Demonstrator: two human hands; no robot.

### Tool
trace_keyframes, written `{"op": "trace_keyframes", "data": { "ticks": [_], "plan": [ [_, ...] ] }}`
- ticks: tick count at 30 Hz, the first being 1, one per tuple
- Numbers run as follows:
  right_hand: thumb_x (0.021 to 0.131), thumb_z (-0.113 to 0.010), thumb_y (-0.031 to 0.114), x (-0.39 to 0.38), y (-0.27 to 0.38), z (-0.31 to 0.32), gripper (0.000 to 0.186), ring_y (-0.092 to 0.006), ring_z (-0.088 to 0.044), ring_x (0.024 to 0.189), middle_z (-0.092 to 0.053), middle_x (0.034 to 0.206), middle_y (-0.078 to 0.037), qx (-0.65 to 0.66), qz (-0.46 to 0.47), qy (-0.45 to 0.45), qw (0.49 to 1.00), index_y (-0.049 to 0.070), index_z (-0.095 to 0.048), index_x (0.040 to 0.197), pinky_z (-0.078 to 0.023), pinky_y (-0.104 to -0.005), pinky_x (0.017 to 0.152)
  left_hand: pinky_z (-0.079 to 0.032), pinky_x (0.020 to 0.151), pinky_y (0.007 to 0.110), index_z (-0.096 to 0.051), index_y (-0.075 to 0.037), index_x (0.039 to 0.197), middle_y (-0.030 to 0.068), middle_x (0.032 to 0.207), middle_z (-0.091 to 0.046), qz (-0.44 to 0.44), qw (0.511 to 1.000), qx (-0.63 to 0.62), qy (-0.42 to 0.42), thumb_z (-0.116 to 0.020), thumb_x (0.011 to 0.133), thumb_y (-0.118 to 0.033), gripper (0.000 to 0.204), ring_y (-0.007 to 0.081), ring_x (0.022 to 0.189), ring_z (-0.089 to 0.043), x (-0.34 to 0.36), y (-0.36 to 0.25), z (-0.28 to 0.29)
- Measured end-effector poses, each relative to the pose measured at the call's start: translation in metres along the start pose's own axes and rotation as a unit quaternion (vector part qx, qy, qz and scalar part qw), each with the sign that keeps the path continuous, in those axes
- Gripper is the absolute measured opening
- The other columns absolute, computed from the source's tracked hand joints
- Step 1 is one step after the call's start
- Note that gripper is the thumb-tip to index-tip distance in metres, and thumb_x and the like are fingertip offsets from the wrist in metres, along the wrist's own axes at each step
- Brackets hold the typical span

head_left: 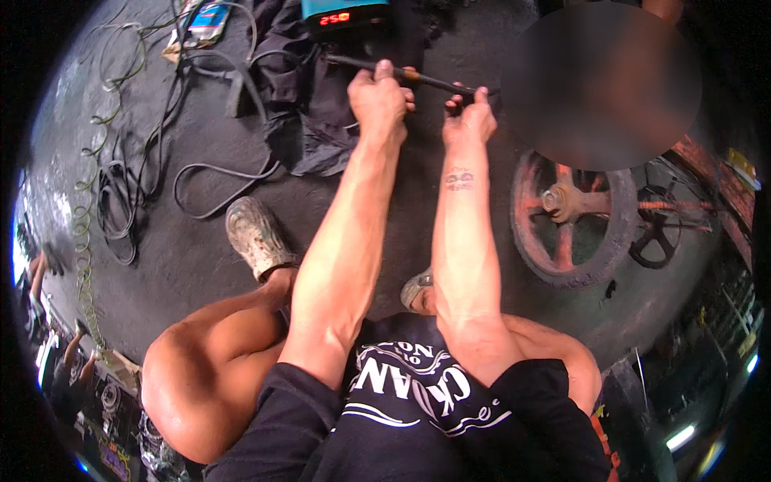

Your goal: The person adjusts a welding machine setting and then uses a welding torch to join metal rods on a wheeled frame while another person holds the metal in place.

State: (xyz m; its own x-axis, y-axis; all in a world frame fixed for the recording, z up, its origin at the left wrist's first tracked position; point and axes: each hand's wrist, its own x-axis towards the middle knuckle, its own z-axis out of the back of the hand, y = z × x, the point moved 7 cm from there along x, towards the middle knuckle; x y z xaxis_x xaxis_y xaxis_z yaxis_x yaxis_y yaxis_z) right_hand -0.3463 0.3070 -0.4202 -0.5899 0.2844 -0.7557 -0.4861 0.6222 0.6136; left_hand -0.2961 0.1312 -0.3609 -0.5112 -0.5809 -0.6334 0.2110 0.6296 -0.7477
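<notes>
My left hand (381, 104) and my right hand (470, 116) both grip a slim dark rod (438, 82) with a yellowish band near its middle, held nearly crosswise and tilted down to the right. The left hand is farther up the picture, the right one near the rod's right end. Behind them at the top stands a blue machine (345, 14) with a red lit display. Crumpled black fabric (301, 145) lies on the dark floor just left of my left hand.
Black cables (120, 217), a green coiled hose (84, 249) and a small package (205, 20) lie at left. At right are a red-spoked wheel (566, 205), a smaller black wheel (652, 241) and red metalwork (723, 201). My crouched legs and shoes frame my arms. A blurred patch covers the upper right.
</notes>
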Motion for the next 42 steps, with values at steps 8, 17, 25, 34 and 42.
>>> {"op": "trace_keyframes", "data": {
  "ticks": [8,17,25,34,42],
  "plan": [
    [0.103,-0.054,0.034,-0.009,-0.006,-0.002,0.032,-0.0165,-0.057,0.058,-0.069,0.082,-0.012,0.008,0.01,0.013,1.0,0.003,-0.06,0.098,-0.047,-0.0302,0.053,-0.042,0.039,0.027,-0.05,0.003,0.094,0.0153,0.082,-0.07,0.008,1.0,-0.013,0.006,-0.05,0.104,-0.019,0.024,0.0129,0.046,-0.052,0.005,0.003,0.004],
    [0.094,-0.063,0.042,-0.045,-0.04,-0.008,0.037,-0.0182,-0.056,0.063,-0.059,0.073,-0.007,0.03,0.006,0.059,0.998,0.008,-0.056,0.081,-0.046,-0.0318,0.057,-0.042,0.039,0.027,-0.051,0.003,0.091,0.0151,0.076,-0.068,-0.004,1.0,0.001,-0.002,-0.052,0.104,-0.021,0.027,0.0141,0.045,-0.052,0.009,0.004,0.013],
    [0.093,-0.059,0.025,-0.079,-0.08,0.003,0.021,-0.026,-0.066,0.073,-0.066,0.082,-0.012,-0.406,0.5,0.192,0.74,0.005,-0.064,0.092,-0.052,-0.0359,0.067,-0.047,0.042,0.028,-0.055,0.004,0.098,0.0157,0.085,-0.072,-0.011,0.999,0.037,0.031,-0.053,0.104,-0.022,0.027,0.0135,0.05,-0.055,0.003,0.0,-0.005],
    [0.08,-0.067,0.032,-0.13,-0.076,-0.003,0.035,-0.0451,-0.067,0.086,-0.068,0.083,-0.026,-0.805,0.191,0.461,0.323,-0.001,-0.066,0.09,-0.054,-0.0516,0.075,-0.044,0.038,0.028,-0.053,0.005,0.093,0.0141,0.081,-0.072,-0.004,1.0,0.008,0.003,-0.052,0.104,-0.02,0.027,0.0121,0.044,-0.053,0.005,0.002,0.007],
    [0.083,-0.069,0.031,-0.22,0.014,0.037,0.029,-0.0414,-0.068,0.083,-0.069,0.079,-0.02,-0.811,0.038,0.559,0.169,0.004,-0.065,0.09,-0.053,-0.0508,0.075,-0.043,0.037,0.028,-0.051,0.001,0.091,0.0145,0.08,-0.07,0.002,1.0,-0.009,0.006,-0.052,0.103,-0.018,0.022,0.0117,0.043,-0.051,0.004,0.0,0.005]
  ]
}}
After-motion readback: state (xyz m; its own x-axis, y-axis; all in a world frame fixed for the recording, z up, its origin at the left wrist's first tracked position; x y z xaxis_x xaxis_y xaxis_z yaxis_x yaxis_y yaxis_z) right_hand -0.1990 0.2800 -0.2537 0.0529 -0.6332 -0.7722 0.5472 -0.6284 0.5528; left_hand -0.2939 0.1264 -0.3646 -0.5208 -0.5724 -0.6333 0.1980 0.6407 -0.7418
